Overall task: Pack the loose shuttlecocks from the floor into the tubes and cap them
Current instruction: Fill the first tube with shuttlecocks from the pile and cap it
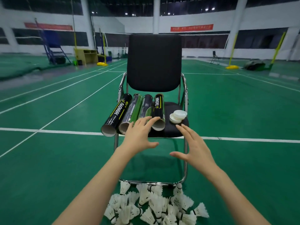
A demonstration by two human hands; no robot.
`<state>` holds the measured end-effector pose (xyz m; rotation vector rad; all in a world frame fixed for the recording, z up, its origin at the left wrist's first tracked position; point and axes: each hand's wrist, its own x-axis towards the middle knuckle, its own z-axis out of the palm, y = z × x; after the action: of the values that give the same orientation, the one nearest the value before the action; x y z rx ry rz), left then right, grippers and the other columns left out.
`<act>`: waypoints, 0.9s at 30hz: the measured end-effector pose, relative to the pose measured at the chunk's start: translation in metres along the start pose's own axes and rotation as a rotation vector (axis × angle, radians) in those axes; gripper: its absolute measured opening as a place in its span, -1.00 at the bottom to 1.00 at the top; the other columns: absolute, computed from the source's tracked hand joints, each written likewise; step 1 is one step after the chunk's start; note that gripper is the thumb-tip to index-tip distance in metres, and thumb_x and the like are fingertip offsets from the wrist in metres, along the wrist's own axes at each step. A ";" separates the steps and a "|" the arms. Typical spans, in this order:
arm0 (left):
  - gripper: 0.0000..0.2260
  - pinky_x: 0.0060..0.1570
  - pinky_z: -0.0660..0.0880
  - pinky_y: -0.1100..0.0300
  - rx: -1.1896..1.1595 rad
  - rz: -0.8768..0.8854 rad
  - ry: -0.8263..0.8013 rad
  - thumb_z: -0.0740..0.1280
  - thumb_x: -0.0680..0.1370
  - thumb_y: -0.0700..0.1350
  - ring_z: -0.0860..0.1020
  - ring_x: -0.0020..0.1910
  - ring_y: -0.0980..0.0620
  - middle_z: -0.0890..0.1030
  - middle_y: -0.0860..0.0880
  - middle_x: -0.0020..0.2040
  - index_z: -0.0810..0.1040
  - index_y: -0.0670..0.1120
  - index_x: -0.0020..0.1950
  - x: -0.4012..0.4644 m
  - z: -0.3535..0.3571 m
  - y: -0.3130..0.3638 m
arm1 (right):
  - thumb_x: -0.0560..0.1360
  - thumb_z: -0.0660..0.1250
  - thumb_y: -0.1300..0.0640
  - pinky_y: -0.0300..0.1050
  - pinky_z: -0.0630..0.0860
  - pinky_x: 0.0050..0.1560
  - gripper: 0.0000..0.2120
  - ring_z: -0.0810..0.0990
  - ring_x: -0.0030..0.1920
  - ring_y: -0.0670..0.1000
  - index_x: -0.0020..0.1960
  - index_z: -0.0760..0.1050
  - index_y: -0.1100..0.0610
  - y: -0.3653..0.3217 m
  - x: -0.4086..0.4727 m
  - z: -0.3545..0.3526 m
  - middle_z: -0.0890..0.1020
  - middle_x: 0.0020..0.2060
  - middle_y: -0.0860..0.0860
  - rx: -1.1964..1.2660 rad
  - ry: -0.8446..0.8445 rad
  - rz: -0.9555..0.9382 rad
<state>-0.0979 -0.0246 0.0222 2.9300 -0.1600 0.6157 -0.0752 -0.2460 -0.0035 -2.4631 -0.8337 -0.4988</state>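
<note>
I am reaching with spread, empty fingers, my left hand (pixel 139 135) nearer the tubes (pixel 155 111), which are lying lengthwise away from my fingertips, shuttlecocks (pixel 154 205) below my wrists.

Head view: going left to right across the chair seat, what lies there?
Black HANGYU tube → green-striped tube → dark tube → second HANGYU tube → stack of white caps.

Both open hands, left hand (pixel 140 135) and right hand (pixel 194 146), reach toward four tubes (pixel 134 113) on a chair (pixel 154 62).
</note>
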 end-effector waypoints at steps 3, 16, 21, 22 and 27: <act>-0.19 0.41 0.13 -0.10 0.040 0.001 -0.049 0.40 0.38 0.19 0.15 0.46 0.04 0.20 0.09 0.48 0.02 0.19 0.51 0.020 0.017 -0.001 | 0.24 0.33 -0.35 -0.07 0.12 0.42 -0.11 0.16 0.43 -0.08 0.46 0.03 -0.17 0.013 0.000 0.009 0.16 0.45 -0.15 0.004 0.001 0.023; -0.53 0.40 0.09 -0.06 0.032 -0.109 0.011 0.28 0.54 -0.01 0.37 0.37 0.02 0.40 0.02 0.41 0.29 0.16 0.44 0.099 0.083 -0.015 | 0.24 0.07 -0.53 0.13 0.20 0.39 -0.15 0.14 0.42 -0.12 0.44 -0.06 -0.27 0.067 0.005 0.049 0.15 0.45 -0.18 -0.002 -0.024 0.066; -0.68 0.21 0.23 0.15 -0.015 -0.141 0.218 0.17 0.61 -0.16 0.51 0.20 0.02 0.58 0.06 0.22 0.52 0.11 0.29 0.106 0.086 -0.012 | 0.26 0.09 -0.51 0.16 0.19 0.39 -0.16 0.15 0.42 -0.11 0.45 -0.05 -0.24 0.069 0.003 0.056 0.15 0.45 -0.17 0.007 -0.029 0.083; -0.68 0.15 0.24 0.18 -0.002 -0.136 0.231 0.16 0.62 -0.17 0.50 0.20 0.02 0.58 0.06 0.23 0.52 0.10 0.29 0.106 0.085 -0.012 | 0.26 0.08 -0.51 0.16 0.19 0.39 -0.16 0.15 0.42 -0.11 0.45 -0.06 -0.25 0.069 0.003 0.057 0.15 0.45 -0.17 0.009 -0.033 0.088; -0.81 -0.36 0.31 0.30 -0.026 -0.092 0.381 0.38 0.44 -0.14 0.66 -0.26 -0.04 0.71 0.02 -0.18 0.70 0.09 -0.02 0.099 0.077 -0.009 | 0.27 0.14 -0.49 0.11 0.17 0.41 -0.17 0.11 0.43 -0.14 0.44 -0.05 -0.28 0.061 0.003 0.053 0.11 0.44 -0.24 0.055 -0.048 0.109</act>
<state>0.0231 -0.0359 -0.0079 2.7123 0.0099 1.1258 -0.0243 -0.2582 -0.0656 -2.4629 -0.7169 -0.3740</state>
